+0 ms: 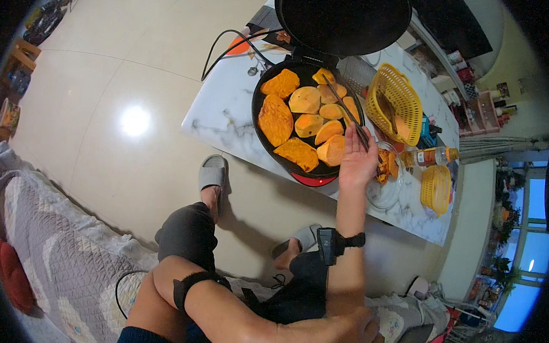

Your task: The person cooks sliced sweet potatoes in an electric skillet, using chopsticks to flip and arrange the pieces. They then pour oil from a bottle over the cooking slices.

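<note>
Over the right side of a round black electric griddle, my right hand grips a pair of dark chopsticks, palm partly turned up. The tips reach toward the pale orange slices, which look like sweet potato. Larger, deeper orange flat pieces lie along the griddle's left and front. My left arm crosses my lap. The left hand lies at my right elbow with its fingers curled, and their inner side is hidden. Beside my right hand is a clear bowl with orange pieces in it.
The griddle's black lid stands raised behind it. A marbled white table carries a yellow basket, a smaller yellow basket and a clear bottle. A black cable loops past the table's left edge.
</note>
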`<state>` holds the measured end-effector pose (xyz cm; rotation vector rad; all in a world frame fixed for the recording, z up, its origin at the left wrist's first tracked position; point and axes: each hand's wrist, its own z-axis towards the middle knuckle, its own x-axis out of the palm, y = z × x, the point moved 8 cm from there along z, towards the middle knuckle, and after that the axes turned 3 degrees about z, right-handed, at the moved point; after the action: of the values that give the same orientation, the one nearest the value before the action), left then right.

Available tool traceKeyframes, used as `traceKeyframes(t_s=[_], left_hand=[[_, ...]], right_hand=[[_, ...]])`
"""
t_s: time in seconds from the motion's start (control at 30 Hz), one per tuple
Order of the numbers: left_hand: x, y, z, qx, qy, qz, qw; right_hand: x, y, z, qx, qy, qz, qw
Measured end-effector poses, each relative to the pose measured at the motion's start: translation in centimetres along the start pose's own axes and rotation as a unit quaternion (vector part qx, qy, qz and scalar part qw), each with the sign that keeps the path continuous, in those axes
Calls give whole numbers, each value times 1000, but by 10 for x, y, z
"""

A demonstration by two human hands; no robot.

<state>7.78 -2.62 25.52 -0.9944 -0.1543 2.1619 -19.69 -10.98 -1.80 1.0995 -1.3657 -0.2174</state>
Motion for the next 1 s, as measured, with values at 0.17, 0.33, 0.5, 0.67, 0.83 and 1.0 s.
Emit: traceKeyframes(t_s=[0.17, 0.33, 0.5, 0.67, 0.83, 1.0], left_hand=[[2, 3, 1, -7, 12, 1, 1000], [0, 5, -1, -5, -3, 3, 1000], [-1, 2, -5, -13, -4, -48, 999], [-4, -6, -6, 2, -37, 59, 998], [-14, -10, -11, -1, -23, 29, 999], [-18, -10, -10, -11, 2, 17, 1000]], right_hand=[[24, -2, -10, -67, 60, -84, 992], [50, 15, -33, -164, 165, -262, 937], [64, 10, -37, -193, 231, -421, 856], [81, 19, -26, -191, 262, -505, 800], [74, 58, -36, -198, 167, -407, 876], [87, 34, -54, -118, 292, -418, 852]])
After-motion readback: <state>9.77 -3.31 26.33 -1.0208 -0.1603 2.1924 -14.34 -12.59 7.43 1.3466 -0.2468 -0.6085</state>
